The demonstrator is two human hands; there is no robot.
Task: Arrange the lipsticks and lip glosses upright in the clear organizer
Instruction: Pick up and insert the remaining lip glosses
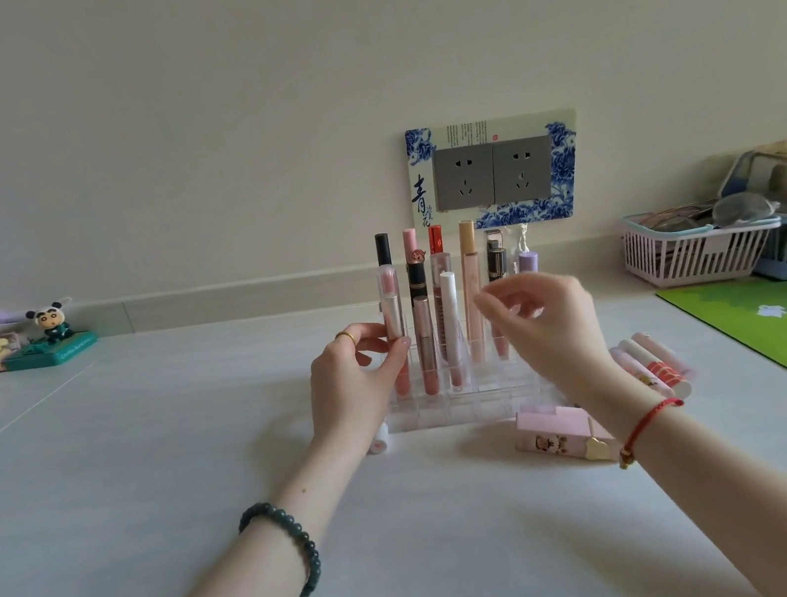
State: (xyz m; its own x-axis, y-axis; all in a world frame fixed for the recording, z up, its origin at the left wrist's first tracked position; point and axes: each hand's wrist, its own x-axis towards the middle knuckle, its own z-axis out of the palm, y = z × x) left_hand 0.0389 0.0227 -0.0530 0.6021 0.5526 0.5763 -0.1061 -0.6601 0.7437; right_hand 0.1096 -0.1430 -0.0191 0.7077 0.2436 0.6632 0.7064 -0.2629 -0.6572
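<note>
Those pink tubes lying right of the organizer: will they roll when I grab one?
Likely yes: the pink tubes look round and lie loose on the smooth table. Packed side by side, lifting one may shift neighbours. Probably light, stiff.

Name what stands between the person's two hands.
In the head view, between left hand and right hand stand three upright tubes in the clear organizer: a rose-capped gloss, a white-capped tube and a tall peach tube. The left hand grips a pink tube.

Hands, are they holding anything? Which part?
The left hand pinches the pink gloss near its middle, standing in the organizer. The right hand holds nothing.
</note>
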